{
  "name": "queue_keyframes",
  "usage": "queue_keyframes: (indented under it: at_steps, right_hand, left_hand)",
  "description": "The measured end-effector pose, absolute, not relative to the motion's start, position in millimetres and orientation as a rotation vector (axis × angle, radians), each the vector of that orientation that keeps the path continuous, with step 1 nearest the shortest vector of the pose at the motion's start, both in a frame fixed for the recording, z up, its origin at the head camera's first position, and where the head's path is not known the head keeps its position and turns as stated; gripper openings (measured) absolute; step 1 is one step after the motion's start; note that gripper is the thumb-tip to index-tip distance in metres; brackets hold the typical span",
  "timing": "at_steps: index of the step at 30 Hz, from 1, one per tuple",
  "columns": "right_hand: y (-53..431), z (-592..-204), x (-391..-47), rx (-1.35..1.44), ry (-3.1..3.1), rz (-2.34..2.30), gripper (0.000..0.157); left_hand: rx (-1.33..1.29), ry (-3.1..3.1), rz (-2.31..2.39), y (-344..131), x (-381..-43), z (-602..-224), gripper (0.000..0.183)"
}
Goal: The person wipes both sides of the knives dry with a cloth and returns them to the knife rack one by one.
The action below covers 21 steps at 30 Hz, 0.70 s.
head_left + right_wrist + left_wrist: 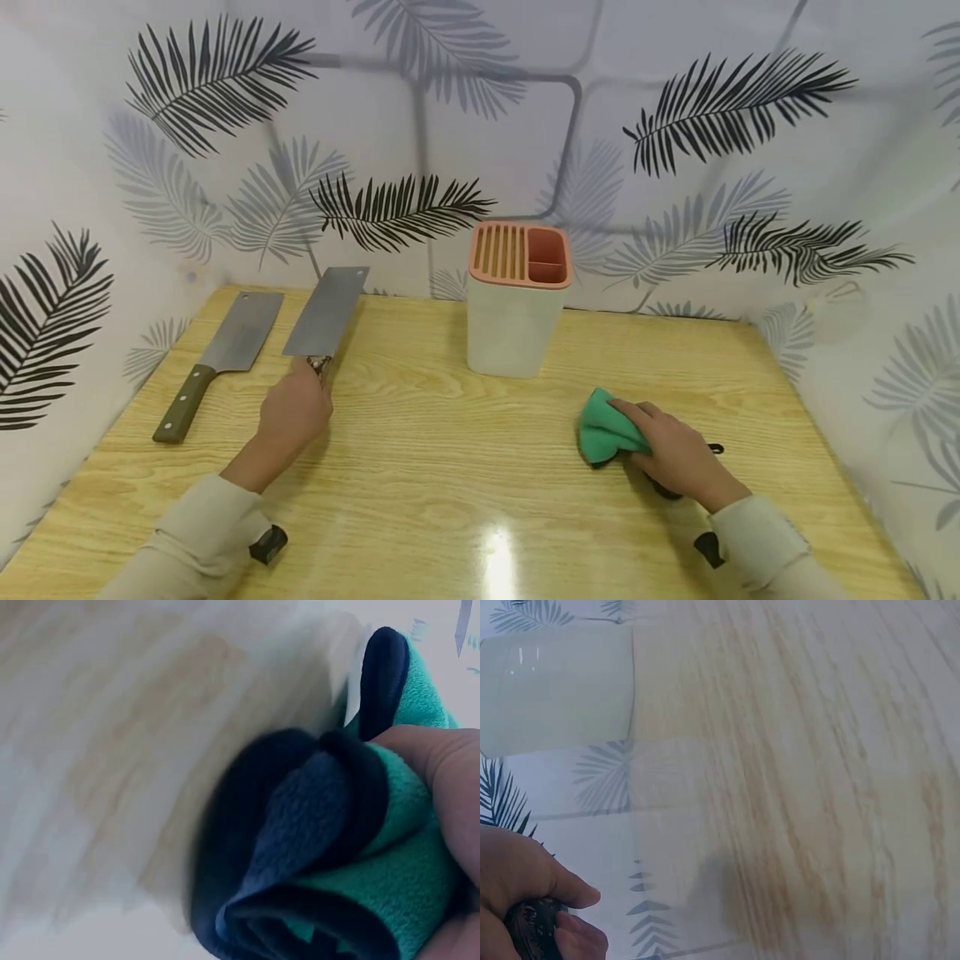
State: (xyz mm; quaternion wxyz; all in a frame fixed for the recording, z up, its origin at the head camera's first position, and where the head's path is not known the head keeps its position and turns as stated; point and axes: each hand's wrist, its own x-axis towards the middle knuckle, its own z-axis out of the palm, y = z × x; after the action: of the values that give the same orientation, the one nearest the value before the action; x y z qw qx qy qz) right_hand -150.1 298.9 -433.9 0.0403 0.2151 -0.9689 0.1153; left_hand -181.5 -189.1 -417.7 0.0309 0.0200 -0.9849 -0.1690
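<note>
My left hand (296, 404) grips the patterned handle of a cleaver (326, 312), its broad grey blade pointing away from me. In the left wrist view, the thumb and fingers curl round the dark handle (536, 930); the blade is out of that view. On the right, my right hand (678, 454) holds a bunched green cloth (609, 429) at the tabletop. The right wrist view shows the cloth's dark edging and grey-blue underside, with the thumb over its green folds (412, 877). A second cleaver (243, 333) with an olive riveted handle lies left of my left hand.
A white knife holder (513, 333) with a slotted orange top stands at the back of the wood-grain table (420, 467). Leaf-patterned sheeting (487, 125) rises behind and at both sides. A small dark loop (716, 448) shows beyond my right hand.
</note>
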Motion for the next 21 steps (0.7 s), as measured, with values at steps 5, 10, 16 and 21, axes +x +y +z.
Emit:
queue_keyframes:
  at_steps: [5,10,16,21]
  right_hand:
    - [308,-428,-154,0.686,-2.971,0.408,0.072]
    - [314,-417,-157,0.733,-2.988,0.511,0.067]
    - [316,-397,-160,0.82,-2.931,0.659,0.062]
    - [316,-374,-165,0.904,-2.962,0.702,0.061]
  left_hand:
    - [0.04,-2.996,-0.616,-187,-178,-408,0.046]
    - [0.003,-2.949,-0.692,-182,-173,-399,0.041]
    - [-0.06,-2.845,-0.742,-173,-162,-385,0.028]
    - [-0.1,-2.794,-0.754,-164,-155,-373,0.026]
